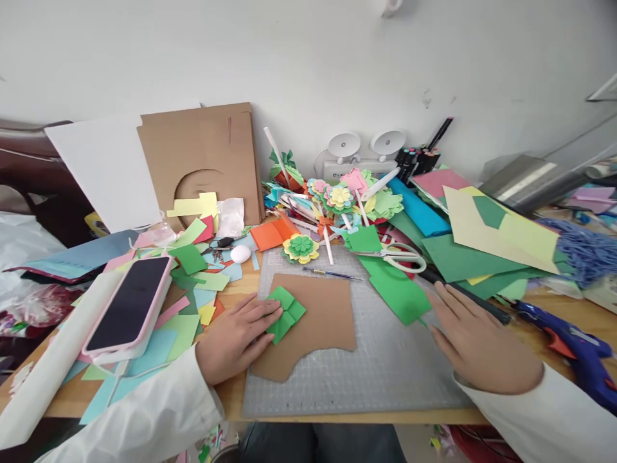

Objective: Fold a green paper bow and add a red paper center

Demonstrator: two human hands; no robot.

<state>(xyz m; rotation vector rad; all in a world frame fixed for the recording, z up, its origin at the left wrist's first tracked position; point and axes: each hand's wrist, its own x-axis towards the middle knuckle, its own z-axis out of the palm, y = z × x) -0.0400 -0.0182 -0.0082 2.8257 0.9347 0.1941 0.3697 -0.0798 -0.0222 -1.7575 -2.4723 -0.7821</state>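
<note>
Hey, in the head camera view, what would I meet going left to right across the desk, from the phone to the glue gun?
Phone in a pink case → left hand → folded green paper → pen → scissors → right hand → blue glue gun.

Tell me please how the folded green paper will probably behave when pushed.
The folded green paper is probably light, being a small paper piece. Its visible creases suggest it may bend along them. Lying on the cardboard, it would likely slide, unless glued, if the left hand pushed.
</note>
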